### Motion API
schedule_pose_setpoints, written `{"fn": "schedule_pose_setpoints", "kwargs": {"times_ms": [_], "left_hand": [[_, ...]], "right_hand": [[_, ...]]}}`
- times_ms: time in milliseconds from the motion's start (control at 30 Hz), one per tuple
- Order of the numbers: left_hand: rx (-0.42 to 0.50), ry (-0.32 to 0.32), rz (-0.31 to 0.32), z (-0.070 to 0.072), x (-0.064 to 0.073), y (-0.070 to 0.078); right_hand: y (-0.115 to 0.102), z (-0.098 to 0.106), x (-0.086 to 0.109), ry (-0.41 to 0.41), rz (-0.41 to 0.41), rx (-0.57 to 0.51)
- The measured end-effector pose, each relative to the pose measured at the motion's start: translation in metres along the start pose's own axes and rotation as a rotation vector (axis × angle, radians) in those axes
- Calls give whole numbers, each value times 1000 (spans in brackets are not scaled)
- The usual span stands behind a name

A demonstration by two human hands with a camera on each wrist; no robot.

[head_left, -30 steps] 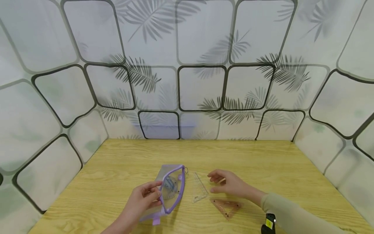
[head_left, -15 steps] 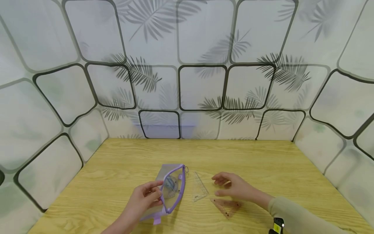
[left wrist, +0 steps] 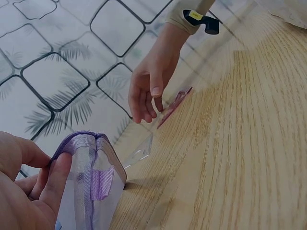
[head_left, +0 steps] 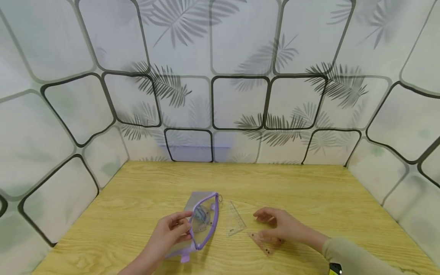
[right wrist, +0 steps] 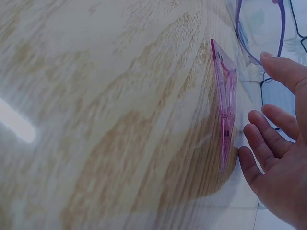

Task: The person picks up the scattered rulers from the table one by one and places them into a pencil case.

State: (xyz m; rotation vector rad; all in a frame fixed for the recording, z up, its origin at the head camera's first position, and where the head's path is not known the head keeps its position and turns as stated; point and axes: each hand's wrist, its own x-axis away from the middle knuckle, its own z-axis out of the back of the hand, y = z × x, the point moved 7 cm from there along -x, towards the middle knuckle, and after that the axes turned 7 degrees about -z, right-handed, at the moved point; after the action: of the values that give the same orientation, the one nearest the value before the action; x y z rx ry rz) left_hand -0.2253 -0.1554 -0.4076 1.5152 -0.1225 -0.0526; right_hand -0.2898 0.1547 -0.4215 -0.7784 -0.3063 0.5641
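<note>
Your left hand [head_left: 170, 230] in the head view has the purple-trimmed zip pouch [head_left: 215, 224] pinched by the left rim of its mouth. My guess on why: soft sides like that would flop together, so holding one rim out leaves the mouth gaping. You can see a clear rounded piece [head_left: 203, 219] in there with something bluish, too murky to name for sure. Your right hand [head_left: 285, 228] is over the pink set square [head_left: 260, 245], your thumb covering part of its top edge, fingers loosely bent with nothing between them. The clear set square [head_left: 235, 223] lies between that one and the pouch on the wood-grain table [head_left: 309, 191], apart from both. Side by side like that, they're probably easy to get at separately.

Left wrist cam: same pinch up close, thumb and fingers right on the rim, with the purple tab [left wrist: 101, 184] showing on the pouch's end. Looks like a light hold, which seems fair for material that'd likely crumple if you squeezed harder.

Right wrist cam: relaxed fingers, a bit apart, nothing grasped. The pink set square lies flat just beside your fingertips; I can't make out any contact. It's thin, so having your fingers low by its edge makes sense to me.
</note>
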Motion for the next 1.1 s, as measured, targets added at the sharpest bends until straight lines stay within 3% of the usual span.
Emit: {"fn": "schedule_pose_setpoints", "kwargs": {"times_ms": [333,833,1100], "left_hand": [[-6,-13,-10,0,1,3],[-22,25,-14,1,2,3],[-24,29,-16,2,2,4]], "right_hand": [[8,-2,9,-37,-53,16],[9,-7,19,-91,64,16],[6,-10,23,-92,71,18]]}}
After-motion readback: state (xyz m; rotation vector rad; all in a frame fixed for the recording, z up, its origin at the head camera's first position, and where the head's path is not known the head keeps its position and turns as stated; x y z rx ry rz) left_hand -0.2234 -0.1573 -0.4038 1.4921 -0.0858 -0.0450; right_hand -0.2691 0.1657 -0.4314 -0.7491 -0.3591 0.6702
